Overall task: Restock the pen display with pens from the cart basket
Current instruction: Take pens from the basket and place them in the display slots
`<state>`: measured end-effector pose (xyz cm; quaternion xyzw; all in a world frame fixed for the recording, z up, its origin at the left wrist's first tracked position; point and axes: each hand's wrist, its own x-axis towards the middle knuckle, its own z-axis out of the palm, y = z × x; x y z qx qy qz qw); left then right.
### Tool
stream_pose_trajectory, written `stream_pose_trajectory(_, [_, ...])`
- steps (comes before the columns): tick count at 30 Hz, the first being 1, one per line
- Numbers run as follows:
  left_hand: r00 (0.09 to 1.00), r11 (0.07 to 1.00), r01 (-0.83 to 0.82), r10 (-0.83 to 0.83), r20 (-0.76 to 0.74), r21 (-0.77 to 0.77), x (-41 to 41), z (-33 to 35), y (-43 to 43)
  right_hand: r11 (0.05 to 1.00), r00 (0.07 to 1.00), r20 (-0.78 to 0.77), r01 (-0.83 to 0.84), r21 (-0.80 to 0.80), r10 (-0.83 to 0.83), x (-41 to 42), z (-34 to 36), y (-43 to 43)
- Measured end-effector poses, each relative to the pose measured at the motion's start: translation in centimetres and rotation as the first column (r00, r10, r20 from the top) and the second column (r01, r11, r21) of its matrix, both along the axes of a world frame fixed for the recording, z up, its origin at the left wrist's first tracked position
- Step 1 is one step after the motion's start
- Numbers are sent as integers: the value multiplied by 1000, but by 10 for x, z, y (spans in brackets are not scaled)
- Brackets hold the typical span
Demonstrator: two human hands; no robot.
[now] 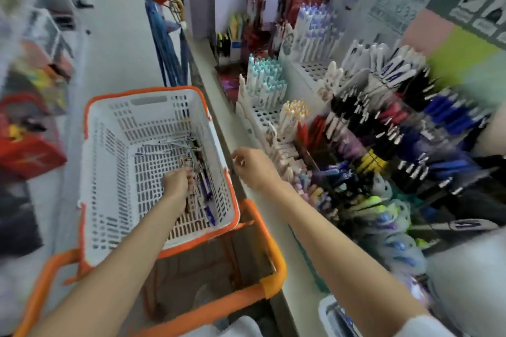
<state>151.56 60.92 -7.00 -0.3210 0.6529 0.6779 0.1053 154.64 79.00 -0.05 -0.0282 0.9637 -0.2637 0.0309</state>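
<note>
Inside one basket (106,186) — left hand (176,185) around blurred pens (204,189); right hand (253,168) slack, empty.

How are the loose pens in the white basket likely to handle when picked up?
Probably stiff and light: the pens are slim sticks, and the left hand seems to grip several at once. Likely apt to roll or slip, since they lie loose against the right wall of the basket, though its slotted floor may catch them.

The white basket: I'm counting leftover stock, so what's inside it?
Inside the white basket, loose pens lie along the right wall, a few white ones farther back. The left hand grips some, hiding whatever lies under it and the forearm.
</note>
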Motion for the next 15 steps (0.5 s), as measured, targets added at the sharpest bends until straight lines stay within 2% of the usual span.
stream_pose_trajectory(6, [982,993,-108,114,153,-43,-3,-62,-51,1000,993,118,-6,-28,9,-30,-68,-33])
stream_pose_trajectory(9, [967,992,-91,108,229,-84,-12,-92,-63,999,998,62,32,-9,-31,-38,-91,-42])
stream_pose_trajectory(12, [945,992,-30,69,319,-126,-28,-123,-72,1000,996,87,26,14,-27,-42,-112,-46])
stream_pose_trajectory(15, [901,957,164,-47,432,-238,-47,-147,-72,996,984,155,88,-30,-83,-42,-126,-48])
